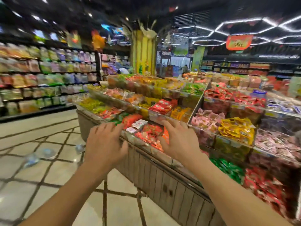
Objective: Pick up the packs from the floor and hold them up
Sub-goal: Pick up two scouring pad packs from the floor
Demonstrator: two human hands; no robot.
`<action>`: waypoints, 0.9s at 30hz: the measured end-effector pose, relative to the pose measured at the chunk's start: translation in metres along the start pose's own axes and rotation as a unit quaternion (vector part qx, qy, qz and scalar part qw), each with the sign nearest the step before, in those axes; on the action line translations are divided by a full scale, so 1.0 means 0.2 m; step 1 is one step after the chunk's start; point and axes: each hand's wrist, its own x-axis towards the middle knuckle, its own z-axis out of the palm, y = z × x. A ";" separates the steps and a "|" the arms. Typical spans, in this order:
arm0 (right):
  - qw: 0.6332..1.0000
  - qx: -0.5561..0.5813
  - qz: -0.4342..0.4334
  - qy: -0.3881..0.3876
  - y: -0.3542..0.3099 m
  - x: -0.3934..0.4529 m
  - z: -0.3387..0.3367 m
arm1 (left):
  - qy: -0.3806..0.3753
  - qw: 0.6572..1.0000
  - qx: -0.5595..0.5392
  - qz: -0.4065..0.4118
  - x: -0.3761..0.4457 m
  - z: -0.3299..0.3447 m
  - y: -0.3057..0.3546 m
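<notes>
Three pale, blurred packs lie on the tiled floor to the left of the display stand: one (pixel 31 159) nearest me, one (pixel 48 152) beside it and one (pixel 80 148) close to the stand's corner. My left hand (pixel 104 144) is raised in front of me with its fingers spread and holds nothing. My right hand (pixel 179 142) is raised beside it, fingers also spread and empty, in front of the stand's front bins. Both hands are well above the floor packs and to their right.
A tiered display stand (pixel 162 180) with bins of coloured snack packs fills the middle and right. Wall shelves (pixel 48 79) of packets run along the left. The cream tiled floor (pixel 32 193) stretches between them. The picture is motion-blurred.
</notes>
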 end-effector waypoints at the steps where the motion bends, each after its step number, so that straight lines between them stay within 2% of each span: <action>1: 1.000 0.004 -0.011 0.000 -0.11 0.06 0.03 | -0.002 1.000 0.008 -0.009 0.00 0.00 -0.12; 10: 0.996 0.006 -0.093 -0.009 -0.79 0.50 0.27 | -0.018 0.994 0.063 -0.082 0.02 0.11 -0.99; 17: 0.987 0.005 -0.160 -0.034 -1.11 0.93 0.59 | -0.032 0.986 0.110 -0.124 0.16 0.36 -1.47; 23: 0.975 0.010 -0.214 -0.059 -1.33 1.41 0.94 | -0.064 0.973 0.146 -0.167 0.44 0.59 -1.83; 27: 0.965 0.037 -0.249 -0.072 -1.49 1.75 1.15 | -0.055 0.966 0.173 -0.185 0.64 0.71 -2.07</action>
